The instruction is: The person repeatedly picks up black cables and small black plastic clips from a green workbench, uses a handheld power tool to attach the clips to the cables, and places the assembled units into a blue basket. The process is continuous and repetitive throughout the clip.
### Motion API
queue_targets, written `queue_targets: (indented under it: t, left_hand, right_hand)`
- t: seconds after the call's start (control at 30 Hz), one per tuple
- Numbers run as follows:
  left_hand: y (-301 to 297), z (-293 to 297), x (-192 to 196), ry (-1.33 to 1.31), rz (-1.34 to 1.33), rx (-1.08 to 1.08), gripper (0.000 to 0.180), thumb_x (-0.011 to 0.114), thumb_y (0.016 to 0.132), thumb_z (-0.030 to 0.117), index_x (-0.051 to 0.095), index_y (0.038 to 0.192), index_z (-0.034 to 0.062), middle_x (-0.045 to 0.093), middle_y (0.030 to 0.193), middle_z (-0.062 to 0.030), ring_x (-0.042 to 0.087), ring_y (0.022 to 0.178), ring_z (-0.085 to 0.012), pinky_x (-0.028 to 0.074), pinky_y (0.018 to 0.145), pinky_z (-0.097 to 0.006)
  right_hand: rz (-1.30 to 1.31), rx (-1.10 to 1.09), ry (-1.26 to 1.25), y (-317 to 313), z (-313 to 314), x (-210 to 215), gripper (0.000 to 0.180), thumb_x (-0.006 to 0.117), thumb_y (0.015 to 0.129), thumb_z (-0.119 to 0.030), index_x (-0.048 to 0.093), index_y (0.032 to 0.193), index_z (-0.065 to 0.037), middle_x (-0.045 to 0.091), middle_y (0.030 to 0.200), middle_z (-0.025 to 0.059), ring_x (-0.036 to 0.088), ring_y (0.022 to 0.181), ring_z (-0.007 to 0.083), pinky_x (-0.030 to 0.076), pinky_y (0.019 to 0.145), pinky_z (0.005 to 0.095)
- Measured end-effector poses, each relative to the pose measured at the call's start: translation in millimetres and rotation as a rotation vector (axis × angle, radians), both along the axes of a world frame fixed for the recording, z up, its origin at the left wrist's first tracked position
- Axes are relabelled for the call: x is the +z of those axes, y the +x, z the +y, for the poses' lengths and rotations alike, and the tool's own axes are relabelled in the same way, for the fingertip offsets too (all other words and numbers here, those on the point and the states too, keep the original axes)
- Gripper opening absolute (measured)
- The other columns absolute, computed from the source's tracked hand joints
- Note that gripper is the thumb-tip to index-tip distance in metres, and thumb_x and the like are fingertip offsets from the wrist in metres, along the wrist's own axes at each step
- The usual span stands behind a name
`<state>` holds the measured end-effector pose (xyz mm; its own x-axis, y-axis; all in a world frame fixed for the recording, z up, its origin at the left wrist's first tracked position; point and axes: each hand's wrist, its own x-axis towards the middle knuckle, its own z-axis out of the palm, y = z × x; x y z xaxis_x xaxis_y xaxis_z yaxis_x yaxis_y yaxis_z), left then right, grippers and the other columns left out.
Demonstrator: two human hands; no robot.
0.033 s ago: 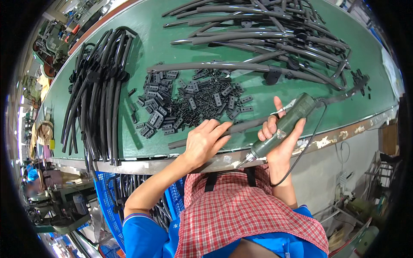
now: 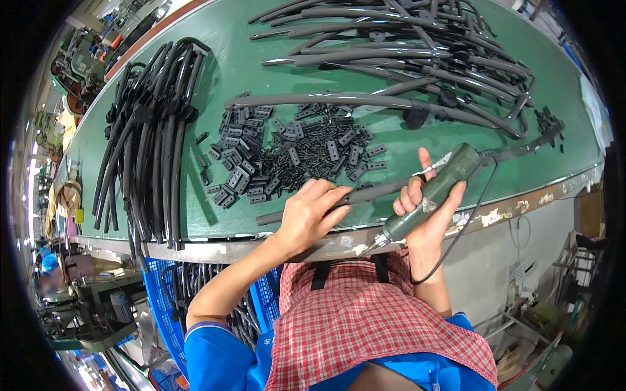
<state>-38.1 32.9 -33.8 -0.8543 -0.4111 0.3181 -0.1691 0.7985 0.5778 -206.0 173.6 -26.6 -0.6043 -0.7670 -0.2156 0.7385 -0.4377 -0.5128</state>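
In my right hand [image 2: 424, 218] is a dark green corded electric screwdriver [image 2: 438, 193], held slantwise with its narrow metal tip pointing down to the left, by the table's front edge. My left hand [image 2: 313, 212] closes over a long dark grey tube [image 2: 381, 189] lying along the near side of the table. The tube passes behind the screwdriver and my right fingers. Just beyond my left hand lies a pile of small black screws [image 2: 303, 156] mixed with black two-holed blocks [image 2: 238, 177].
Bundled black tubes [image 2: 153, 150] lie at the left, and many more tubes [image 2: 391, 62] are heaped on the far right of the green table [image 2: 228, 58]. The black power cord [image 2: 466, 228] loops beside my right wrist. Blue crates [image 2: 160, 287] holding tubes stand below the edge.
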Motion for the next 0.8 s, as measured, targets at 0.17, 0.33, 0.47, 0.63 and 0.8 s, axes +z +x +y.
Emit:
queue_targets:
  t: [0.17, 0.33, 0.47, 0.63, 0.8]
  left_hand:
    - [-5.8, -43.5, 9.1, -0.167, -0.075, 0.244, 0.031, 0.067, 0.078, 0.013, 0.064, 0.107, 0.0025, 0.060, 0.096, -0.0129, 0.054, 0.092, -0.0310, 0.045, 0.085, -0.040]
    - [-16.1, -54.5, -12.7, -0.178, -0.110, 0.237, 0.015, 0.068, 0.076, 0.013, 0.062, 0.088, 0.0042, 0.058, 0.083, -0.0093, 0.053, 0.081, -0.0286, 0.043, 0.073, -0.040]
    - [-13.7, -53.6, -15.4, -0.156, -0.047, 0.261, 0.013, 0.068, 0.078, 0.014, 0.063, 0.086, 0.0049, 0.058, 0.080, -0.0085, 0.054, 0.078, -0.0281, 0.044, 0.071, -0.039]
    - [-14.2, -50.7, -9.1, -0.217, -0.127, 0.220, 0.020, 0.068, 0.078, 0.017, 0.062, 0.093, 0.0051, 0.059, 0.085, -0.0092, 0.054, 0.083, -0.0295, 0.043, 0.075, -0.041]
    - [-16.4, -50.7, -11.9, -0.102, -0.109, 0.243, 0.010, 0.065, 0.080, 0.013, 0.061, 0.085, 0.0054, 0.061, 0.081, -0.0083, 0.056, 0.081, -0.0284, 0.042, 0.074, -0.041]
  right_hand:
    - [-0.001, 0.022, 0.007, 6.2, 4.7, -2.2, 0.084, 0.035, 0.085, -0.075, 0.034, 0.143, -0.014, 0.043, 0.062, 0.0010, 0.039, 0.051, 0.0132, 0.035, 0.051, 0.0309]
    - [0.016, 0.031, -0.015, 4.8, 4.2, -6.2, 0.083, 0.034, 0.085, -0.075, 0.035, 0.143, -0.014, 0.043, 0.062, 0.0012, 0.040, 0.051, 0.0138, 0.035, 0.050, 0.0307]
    - [0.015, 0.010, 0.012, 7.0, 1.6, -3.2, 0.082, 0.033, 0.086, -0.074, 0.036, 0.142, -0.013, 0.043, 0.061, 0.0012, 0.041, 0.050, 0.0141, 0.037, 0.050, 0.0305]
    - [0.021, 0.019, 0.027, 5.2, 0.6, -2.4, 0.083, 0.035, 0.086, -0.074, 0.038, 0.140, -0.012, 0.043, 0.061, 0.0010, 0.041, 0.050, 0.0135, 0.036, 0.049, 0.0301]
    - [0.048, 0.006, 0.066, 5.4, 1.6, -2.8, 0.086, 0.036, 0.084, -0.076, 0.038, 0.140, -0.011, 0.042, 0.061, 0.0004, 0.040, 0.049, 0.0132, 0.035, 0.047, 0.0293]
